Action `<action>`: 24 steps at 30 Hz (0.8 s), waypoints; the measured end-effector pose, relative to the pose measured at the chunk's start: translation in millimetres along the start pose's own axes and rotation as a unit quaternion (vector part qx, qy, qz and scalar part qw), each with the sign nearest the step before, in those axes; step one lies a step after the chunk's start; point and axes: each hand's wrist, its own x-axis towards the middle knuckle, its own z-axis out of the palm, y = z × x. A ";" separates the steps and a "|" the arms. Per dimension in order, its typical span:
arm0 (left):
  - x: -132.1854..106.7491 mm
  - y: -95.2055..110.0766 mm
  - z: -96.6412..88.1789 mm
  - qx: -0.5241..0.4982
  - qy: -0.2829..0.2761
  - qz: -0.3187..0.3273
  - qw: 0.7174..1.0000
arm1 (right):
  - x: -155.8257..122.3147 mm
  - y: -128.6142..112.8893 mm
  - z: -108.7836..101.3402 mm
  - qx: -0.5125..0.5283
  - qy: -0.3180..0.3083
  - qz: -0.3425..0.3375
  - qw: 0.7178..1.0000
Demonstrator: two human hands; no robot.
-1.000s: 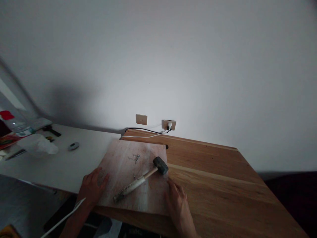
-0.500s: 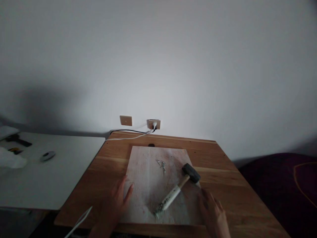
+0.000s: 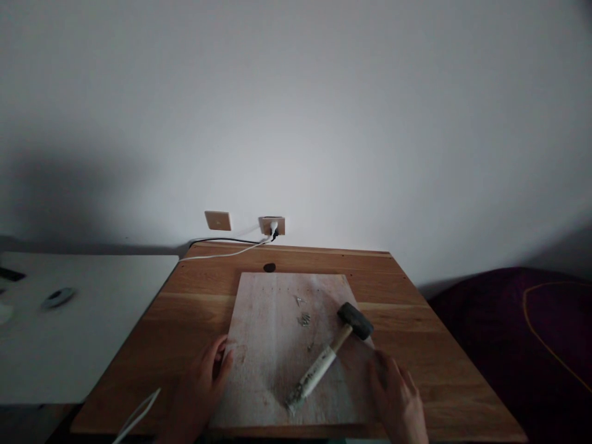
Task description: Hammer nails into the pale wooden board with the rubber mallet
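Note:
A pale, stained flat board (image 3: 259,370) lies near the front of the wooden table. My left hand (image 3: 203,382) is closed on its left edge, fingers curled and thumb along the side. At the right edge my right hand (image 3: 398,394) grips the board, its fingertips partly hidden. Across the board rests a mallet (image 3: 355,320) with a black head and a wooden handle wrapped in worn white at its lower end. Several small metal nails or screws (image 3: 304,319) lie loose in the middle of the board.
A white cable (image 3: 231,254) and a black one run to a wall socket (image 3: 272,226) behind the wooden table (image 3: 435,364). On the left, a white table (image 3: 92,345) carries a grey oval object (image 3: 58,298). A dark purple beanbag-like shape (image 3: 490,320) stands on the right.
The board has slid slightly toward me, fully uncovering the dark round spot behind it. The loose metal pieces have scattered nearer. My left hand has closed on the edge; the view has turned right.

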 end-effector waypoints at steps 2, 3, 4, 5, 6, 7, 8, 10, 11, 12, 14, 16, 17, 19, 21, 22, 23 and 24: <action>2.2 0.2 -1.2 0.017 0.006 0.016 1.000 | 1.7 -0.6 -1.9 0.018 -0.004 0.024 1.000; 3.8 0.7 -1.4 0.026 0.011 0.030 0.999 | 2.8 -1.6 -3.8 0.022 -0.011 0.031 0.999; 5.7 1.3 -1.2 0.036 0.018 0.045 0.998 | 4.2 -3.5 -6.3 0.020 -0.016 0.039 0.999; 7.7 2.0 -0.5 0.046 0.030 0.062 0.997 | 5.8 -6.4 -9.4 0.014 -0.018 0.045 0.999; 9.6 2.7 0.6 0.056 0.045 0.079 0.994 | 7.5 -10.5 -12.9 0.007 -0.015 0.045 0.999; 11.2 3.6 2.3 0.063 0.058 0.098 0.992 | 9.1 -15.8 -16.3 0.006 -0.008 0.041 0.999; 12.3 4.9 4.3 0.066 0.068 0.118 0.989 | 10.4 -22.3 -19.4 0.010 0.009 0.039 0.999; 12.8 9.6 9.2 0.065 0.076 0.162 0.982 | 10.8 -38.9 -23.7 0.047 0.039 0.049 0.997; 12.2 13.5 11.7 0.064 0.072 0.185 0.978 | 9.8 -48.8 -24.6 0.080 0.032 0.060 0.994; 11.1 18.8 14.1 0.063 0.065 0.207 0.974 | 8.0 -59.5 -24.8 0.116 0.011 0.077 0.990; 8.6 32.9 18.3 0.068 0.039 0.246 0.966 | 3.5 -81.9 -23.5 0.185 -0.073 0.088 0.976; 6.6 49.3 21.7 0.081 -0.001 0.278 0.957 | 0.5 -102.6 -21.5 0.233 -0.143 0.075 0.959; 6.1 57.0 23.1 0.088 -0.019 0.293 0.952 | 0.4 -111.2 -20.8 0.248 -0.173 0.072 0.950; 6.2 68.5 25.6 0.097 -0.044 0.315 0.943 | 3.0 -123.6 -20.7 0.262 -0.212 0.079 0.938; 6.9 72.8 27.6 0.098 -0.051 0.323 0.940 | 7.7 -130.1 -22.8 0.267 -0.232 0.105 0.929; 7.0 72.0 28.3 0.098 -0.052 0.322 0.940 | 9.6 -131.7 -24.7 0.277 -0.240 0.121 0.923; 6.9 69.5 28.9 0.097 -0.051 0.319 0.941 | 10.7 -132.5 -27.1 0.296 -0.244 0.139 0.913; 6.4 65.6 29.2 0.097 -0.050 0.315 0.943 | 10.5 -132.6 -29.9 0.325 -0.242 0.162 0.900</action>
